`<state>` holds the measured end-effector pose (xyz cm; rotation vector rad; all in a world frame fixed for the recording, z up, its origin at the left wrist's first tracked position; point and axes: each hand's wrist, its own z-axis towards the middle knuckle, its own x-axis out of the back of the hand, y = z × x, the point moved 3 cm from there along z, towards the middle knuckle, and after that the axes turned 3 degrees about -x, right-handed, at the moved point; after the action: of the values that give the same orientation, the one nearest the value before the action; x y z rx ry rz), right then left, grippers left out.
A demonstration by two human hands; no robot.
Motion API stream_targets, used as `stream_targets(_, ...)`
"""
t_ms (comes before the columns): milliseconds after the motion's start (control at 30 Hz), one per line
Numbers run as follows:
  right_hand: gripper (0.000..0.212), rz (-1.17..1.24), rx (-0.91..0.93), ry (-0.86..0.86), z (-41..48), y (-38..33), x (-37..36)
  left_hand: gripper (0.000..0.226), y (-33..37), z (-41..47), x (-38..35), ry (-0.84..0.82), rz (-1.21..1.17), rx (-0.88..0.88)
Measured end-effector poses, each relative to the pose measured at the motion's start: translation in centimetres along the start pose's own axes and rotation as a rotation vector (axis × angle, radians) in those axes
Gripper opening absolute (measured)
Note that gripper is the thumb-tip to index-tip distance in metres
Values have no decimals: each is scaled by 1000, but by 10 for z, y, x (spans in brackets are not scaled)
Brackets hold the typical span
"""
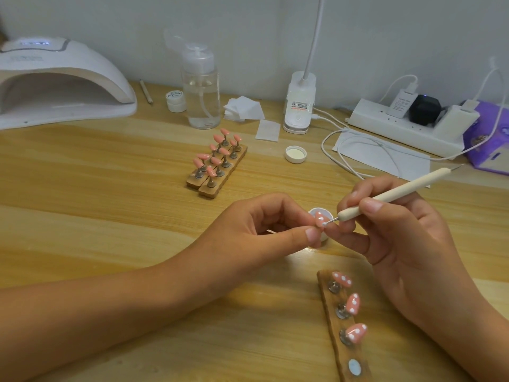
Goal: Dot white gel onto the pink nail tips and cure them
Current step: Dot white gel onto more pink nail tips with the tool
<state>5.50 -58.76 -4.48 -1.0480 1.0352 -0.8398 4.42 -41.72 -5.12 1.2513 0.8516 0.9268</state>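
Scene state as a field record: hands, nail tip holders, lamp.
left hand: pinches one pink nail tip over a small white pot
right hand: grips dotting pen, its ball end at that tip
near holder: three white-dotted tips, one empty slot
far holders: plain pink tips, no dots seen
nail lamp: back left, display lit

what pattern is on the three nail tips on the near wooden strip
The nail tips are pink with white dots; the head view shows it best.
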Motion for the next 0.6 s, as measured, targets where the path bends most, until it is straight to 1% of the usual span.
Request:
stream_targets(133,13,21,-6,15,0,0,2,3,-1,0,0,7,8,1)
stream_targets(200,8,20,1,-18,0,-1,1,7,0,0,0,1,16,-5)
stream_targets(267,8,-1,16,-67,-1,-3,0,11,-1,0,0,4,15,-7)
stream_targets(400,8,-44,22,-93,-2,-2,-1,6,-3,0,1,3,15,0)
stream_targets(500,8,32,-6,-82,1,-1,1,10,-2,-1,1,2,-2,-5)
stream_targets(600,10,137,-38,-17,5,-3,6,14,0,-1,-1,-1,-33,-23)
